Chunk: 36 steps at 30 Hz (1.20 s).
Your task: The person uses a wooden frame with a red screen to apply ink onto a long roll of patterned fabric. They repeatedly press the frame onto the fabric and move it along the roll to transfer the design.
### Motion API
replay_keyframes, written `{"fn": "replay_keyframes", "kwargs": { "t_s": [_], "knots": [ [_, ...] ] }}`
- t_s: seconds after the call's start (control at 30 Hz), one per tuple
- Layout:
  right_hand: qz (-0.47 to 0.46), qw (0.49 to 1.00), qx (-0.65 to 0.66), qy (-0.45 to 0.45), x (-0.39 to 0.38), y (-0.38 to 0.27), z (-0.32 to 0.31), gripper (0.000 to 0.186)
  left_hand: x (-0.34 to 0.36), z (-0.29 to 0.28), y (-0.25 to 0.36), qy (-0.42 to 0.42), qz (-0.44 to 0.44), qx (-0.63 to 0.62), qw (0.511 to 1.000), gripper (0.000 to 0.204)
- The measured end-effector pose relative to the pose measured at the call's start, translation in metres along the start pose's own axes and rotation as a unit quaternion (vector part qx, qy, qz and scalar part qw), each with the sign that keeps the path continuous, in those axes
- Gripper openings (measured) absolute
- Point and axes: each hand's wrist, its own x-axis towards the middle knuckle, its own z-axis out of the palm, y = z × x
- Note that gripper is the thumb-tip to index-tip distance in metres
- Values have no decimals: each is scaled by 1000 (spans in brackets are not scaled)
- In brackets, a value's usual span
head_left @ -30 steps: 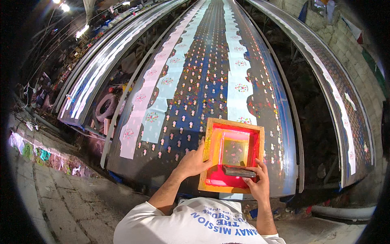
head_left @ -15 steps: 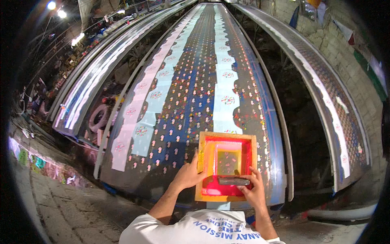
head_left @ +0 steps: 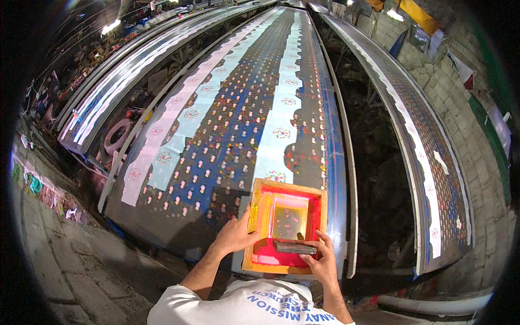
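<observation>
A wooden screen-printing frame (head_left: 324,212) lies flat on the near end of the long dark table. Red ink smears its inner walls and near end, around a yellowish mesh window (head_left: 291,221). My left hand (head_left: 234,234) grips the frame's left side, thumb over the rim and fingers along the outside. My right hand (head_left: 323,258) is closed on the right end of a dark squeegee (head_left: 294,247), which lies crosswise in the ink near the window's lower edge. Beyond the frame runs a pale fabric strip (head_left: 272,149) with round colourful prints.
Pink and pale blue printed pieces (head_left: 157,131) line the table's left side. A raised rail (head_left: 346,179) follows its right edge. Similar long tables stand left and right (head_left: 433,216), across dark gaps. A block wall (head_left: 455,114) rises at right; stone paving (head_left: 59,265) is at lower left.
The view has turned slightly, so the frame and both hands appear further left. My grip on the frame and on the squeegee looks the same, with the squeegee still near the window's lower edge.
</observation>
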Motion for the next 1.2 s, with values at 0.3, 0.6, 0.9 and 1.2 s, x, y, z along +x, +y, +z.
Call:
{"fn": "replay_keyframes", "kwargs": {
  "t_s": [0.3, 0.6, 0.9, 1.2],
  "knots": [
    [-16, 1000, -3, 16, -28, 95, -191, 46, 24, 149, 160, 5, -18, 11, 1000, 110],
    [-4, 999, 49, 12, -39, 155, -287, 47, 40, 203, 256, -39, -45, 19, 998, 113],
    [16, 1000, -2, 6, -15, 174, -316, 43, 88, 246, 251, -35, -42, -25, 998, 110],
    [-42, 996, 18, -83, 96, 208, -350, 43, 124, 268, 267, 84, -92, 19, 992, 114]
  ]
}}
